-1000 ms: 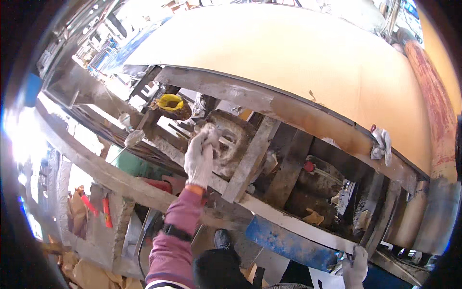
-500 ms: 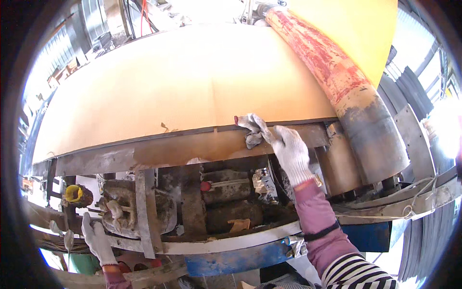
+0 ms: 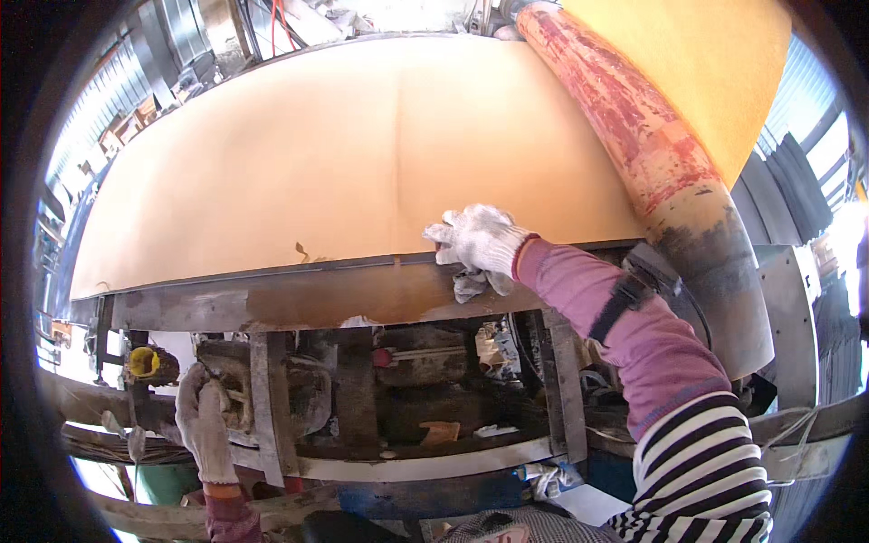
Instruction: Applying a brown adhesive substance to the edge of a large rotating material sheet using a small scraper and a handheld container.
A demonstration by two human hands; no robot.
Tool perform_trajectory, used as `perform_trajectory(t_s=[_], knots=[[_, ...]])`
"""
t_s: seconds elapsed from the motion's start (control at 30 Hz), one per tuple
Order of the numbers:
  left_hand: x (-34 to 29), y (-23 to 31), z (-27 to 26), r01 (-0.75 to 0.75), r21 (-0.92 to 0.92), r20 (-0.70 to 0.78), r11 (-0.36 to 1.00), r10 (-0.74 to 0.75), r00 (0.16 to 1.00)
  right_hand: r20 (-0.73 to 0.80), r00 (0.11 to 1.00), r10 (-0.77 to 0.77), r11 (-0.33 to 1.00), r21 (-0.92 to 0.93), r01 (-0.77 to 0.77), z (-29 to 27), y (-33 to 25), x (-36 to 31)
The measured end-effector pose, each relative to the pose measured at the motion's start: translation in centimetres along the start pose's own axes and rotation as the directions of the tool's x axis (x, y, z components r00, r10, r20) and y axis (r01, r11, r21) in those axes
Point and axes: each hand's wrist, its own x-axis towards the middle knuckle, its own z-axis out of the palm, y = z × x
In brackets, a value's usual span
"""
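Observation:
My right hand [image 3: 480, 240], in a white knit glove, is closed at the front edge of a wide tan sheet [image 3: 299, 172]. A dark red bit shows at its curled fingers, but what they grip is mostly hidden. Below the hand, a crumpled grey-white cloth-like piece [image 3: 468, 286] hangs against the brown metal edge bar [image 3: 362, 297]. My left hand [image 3: 206, 421], gloved too, is low at the left with bent fingers, beside a grimy machine part [image 3: 237, 385]. Whatever its fingers close on cannot be made out.
A thick roller with worn red paint [image 3: 625, 113] lies along the sheet's right side, with yellow sheet [image 3: 697, 72] beyond it. Under the edge bar are dirty machine parts and a red knob [image 3: 382, 357]. A yellow-lined round opening [image 3: 143, 362] sits at the left.
My right hand has moved left and closed at the sheet's edge, its forearm now reaching across from the right. My left hand has risen toward the machine part, fingers bending.

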Motion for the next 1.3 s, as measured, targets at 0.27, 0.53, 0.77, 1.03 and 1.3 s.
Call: perform_trajectory(t_s=[0.27,0.53,0.77,1.03,1.3], knots=[[0.8,-0.9,1.7,0.108,0.071,0.02,0.992,-0.109,0.994,-0.012,0.996,-0.088,0.943,-0.323,0.079,-4.7,4.5,-3.2],[0.5,-0.7,5.7,0.177,0.016,0.119,0.984,-0.177,0.977,-0.191,0.979,-0.072,0.997,-0.015,0.071,-0.9,5.9,-4.3],[-1.2,1.1,4.9,0.204,0.059,0.068,0.977,-0.208,0.976,-0.633,0.756,0.167,0.982,0.04,-0.183,8.1,0.9,-7.4],[2.3,-1.9,6.0,0.106,0.183,0.016,0.977,-0.111,0.994,-0.397,0.85,0.346,0.911,-0.073,-0.405,7.8,0.2,-4.4],[2.5,-4.6,-0.1,0.03,0.287,-0.061,0.958,-0.013,0.998,-0.6,0.799,-0.043,0.999,-0.021,0.037,9.5,-15.3,3.7]])
